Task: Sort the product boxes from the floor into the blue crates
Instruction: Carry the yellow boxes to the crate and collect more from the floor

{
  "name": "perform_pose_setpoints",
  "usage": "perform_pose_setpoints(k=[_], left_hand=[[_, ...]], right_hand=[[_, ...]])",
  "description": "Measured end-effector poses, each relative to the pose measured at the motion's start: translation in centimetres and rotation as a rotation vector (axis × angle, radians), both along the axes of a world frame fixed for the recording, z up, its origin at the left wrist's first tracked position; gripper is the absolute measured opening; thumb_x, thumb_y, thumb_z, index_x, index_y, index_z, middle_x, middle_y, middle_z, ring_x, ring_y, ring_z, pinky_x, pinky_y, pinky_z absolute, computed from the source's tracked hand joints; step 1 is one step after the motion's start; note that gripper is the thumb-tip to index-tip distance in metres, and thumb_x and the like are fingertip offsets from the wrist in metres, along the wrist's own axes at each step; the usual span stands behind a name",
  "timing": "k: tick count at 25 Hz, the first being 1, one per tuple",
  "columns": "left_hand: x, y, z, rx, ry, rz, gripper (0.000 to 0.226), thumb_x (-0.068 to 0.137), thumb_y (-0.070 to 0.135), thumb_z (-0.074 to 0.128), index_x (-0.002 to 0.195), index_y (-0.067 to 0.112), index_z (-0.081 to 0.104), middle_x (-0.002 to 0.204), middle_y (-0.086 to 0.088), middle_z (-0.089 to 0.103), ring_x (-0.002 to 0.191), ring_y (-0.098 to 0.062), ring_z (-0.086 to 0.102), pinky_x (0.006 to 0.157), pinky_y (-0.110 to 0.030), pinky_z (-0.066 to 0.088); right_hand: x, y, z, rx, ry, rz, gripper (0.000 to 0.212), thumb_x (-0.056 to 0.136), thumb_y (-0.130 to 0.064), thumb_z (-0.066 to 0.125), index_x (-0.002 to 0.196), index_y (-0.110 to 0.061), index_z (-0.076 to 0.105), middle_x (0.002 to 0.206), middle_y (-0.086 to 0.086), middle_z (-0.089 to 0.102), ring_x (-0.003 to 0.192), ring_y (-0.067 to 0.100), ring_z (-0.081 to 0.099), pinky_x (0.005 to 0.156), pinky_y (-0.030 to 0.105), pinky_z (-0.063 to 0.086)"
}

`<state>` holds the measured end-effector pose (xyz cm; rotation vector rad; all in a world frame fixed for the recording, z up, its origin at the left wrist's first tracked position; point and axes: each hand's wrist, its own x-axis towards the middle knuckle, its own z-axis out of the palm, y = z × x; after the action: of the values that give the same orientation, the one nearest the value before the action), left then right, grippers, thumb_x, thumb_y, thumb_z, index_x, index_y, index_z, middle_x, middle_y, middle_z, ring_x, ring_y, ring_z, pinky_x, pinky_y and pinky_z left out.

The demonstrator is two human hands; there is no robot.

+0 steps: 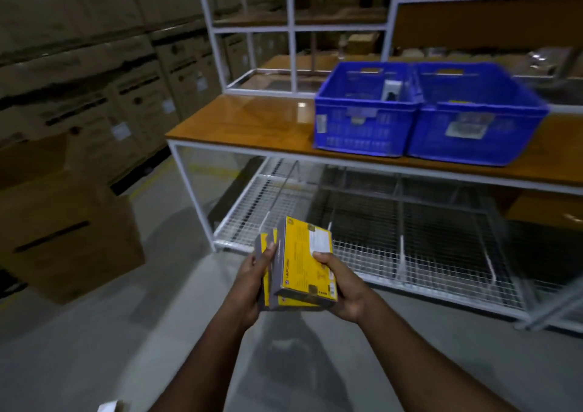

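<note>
From the head camera, both hands hold a small stack of yellow product boxes (pixel 303 263) above the floor: the left hand (pixel 257 280) has its grip curled round the stack's left edge, the right hand (pixel 339 285) clasps its right side. Ahead, two blue crates (pixel 362 127) (pixel 476 134) sit touching on the wooden counter (pixel 252 124); the left one holds what may be a white box, though blur obscures it.

Yellow-and-grey product boxes (pixel 303 263), two blue lattice-walled crates (pixel 362 118), orange-brown tabletop (pixel 252 121), white wire-grid shelf (pixel 378 254).
</note>
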<state>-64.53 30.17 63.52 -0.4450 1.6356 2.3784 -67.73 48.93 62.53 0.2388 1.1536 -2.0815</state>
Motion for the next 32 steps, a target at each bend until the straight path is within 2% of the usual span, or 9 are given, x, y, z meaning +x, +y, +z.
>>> perform_pose_setpoints(k=[3, 7, 9, 12, 17, 22, 25, 27, 32], left_hand=[[-6.9, 3.4, 1.4, -0.1, 0.133, -0.027, 0.07, 0.076, 0.051, 0.077, 0.135, 0.023, 0.051, 0.129, -0.011, 0.065, 0.114, -0.033, 0.065, 0.095, -0.062, 0.049], [-15.6, 8.3, 2.9, -0.212, 0.282, -0.244, 0.063, 0.081, 0.053, 0.07, 0.136, 0.032, 0.045, 0.126, 0.003, 0.067, 0.11, -0.019, 0.068, 0.092, -0.048, 0.055], [-20.9, 11.3, 4.0, -0.211, 0.308, -0.346, 0.072, 0.079, 0.064, 0.066, 0.14, 0.035, 0.04, 0.129, 0.005, 0.064, 0.109, -0.016, 0.068, 0.091, -0.044, 0.057], [-28.6, 15.4, 6.1, -0.069, 0.306, -0.471, 0.083, 0.077, 0.069, 0.065, 0.145, 0.031, 0.036, 0.137, -0.002, 0.06, 0.116, -0.027, 0.064, 0.095, -0.055, 0.052], [-38.7, 21.3, 11.0, 0.04, 0.301, -0.626, 0.059, 0.085, 0.043, 0.066, 0.134, 0.011, 0.056, 0.125, -0.018, 0.066, 0.113, -0.036, 0.065, 0.092, -0.059, 0.052], [-45.6, 27.3, 15.4, 0.024, 0.43, -0.656, 0.049, 0.09, 0.037, 0.062, 0.132, 0.011, 0.058, 0.121, -0.014, 0.069, 0.112, -0.033, 0.066, 0.093, -0.05, 0.054], [-49.9, 31.3, 17.3, -0.028, 0.48, -0.62, 0.049, 0.093, 0.047, 0.056, 0.131, 0.016, 0.057, 0.12, -0.012, 0.07, 0.111, -0.031, 0.067, 0.093, -0.052, 0.053], [-52.6, 34.2, 18.3, -0.096, 0.487, -0.54, 0.059, 0.088, 0.063, 0.055, 0.13, 0.022, 0.058, 0.121, -0.011, 0.069, 0.113, -0.032, 0.066, 0.095, -0.055, 0.051], [-59.1, 40.6, 19.5, -0.261, 0.425, -0.425, 0.096, 0.064, 0.085, 0.061, 0.14, 0.027, 0.049, 0.139, -0.003, 0.058, 0.121, -0.026, 0.06, 0.102, -0.053, 0.047]], right_hand=[[-5.1, 4.1, 1.0, -0.057, 0.017, -0.177, 0.068, 0.069, -0.034, 0.082, 0.13, -0.012, 0.061, 0.126, 0.019, 0.065, 0.106, 0.036, 0.067, 0.098, 0.051, 0.048], [-11.6, 8.1, 2.0, -0.089, 0.057, -0.304, 0.051, 0.08, -0.034, 0.069, 0.125, -0.012, 0.063, 0.124, 0.02, 0.066, 0.11, 0.038, 0.065, 0.105, 0.055, 0.042], [-15.3, 10.0, 2.6, -0.076, 0.133, -0.362, 0.069, 0.064, -0.037, 0.085, 0.125, -0.011, 0.063, 0.127, 0.02, 0.064, 0.116, 0.038, 0.062, 0.107, 0.056, 0.04], [-20.1, 13.0, 5.2, -0.108, 0.219, -0.473, 0.09, 0.046, -0.037, 0.095, 0.125, -0.01, 0.063, 0.128, 0.021, 0.063, 0.11, 0.035, 0.065, 0.098, 0.052, 0.05], [-27.1, 19.2, 11.8, -0.102, 0.429, -0.645, 0.091, 0.045, -0.035, 0.096, 0.126, -0.012, 0.06, 0.122, 0.019, 0.067, 0.105, 0.035, 0.068, 0.084, 0.048, 0.058], [-33.2, 25.6, 15.7, -0.081, 0.557, -0.689, 0.088, 0.055, -0.031, 0.091, 0.134, -0.016, 0.053, 0.128, 0.018, 0.064, 0.112, 0.035, 0.065, 0.089, 0.053, 0.055], [-37.9, 30.2, 17.2, -0.1, 0.592, -0.687, 0.056, 0.079, -0.025, 0.07, 0.133, -0.017, 0.053, 0.129, 0.017, 0.063, 0.114, 0.034, 0.064, 0.096, 0.054, 0.05], [-41.0, 33.4, 18.2, -0.1, 0.58, -0.677, 0.05, 0.087, -0.024, 0.057, 0.136, -0.017, 0.051, 0.131, 0.016, 0.062, 0.117, 0.035, 0.062, 0.097, 0.054, 0.049], [-49.3, 39.6, 19.9, 0.056, 0.575, -0.581, 0.049, 0.086, -0.023, 0.066, 0.132, -0.013, 0.053, 0.13, 0.02, 0.062, 0.118, 0.039, 0.059, 0.097, 0.055, 0.049]])
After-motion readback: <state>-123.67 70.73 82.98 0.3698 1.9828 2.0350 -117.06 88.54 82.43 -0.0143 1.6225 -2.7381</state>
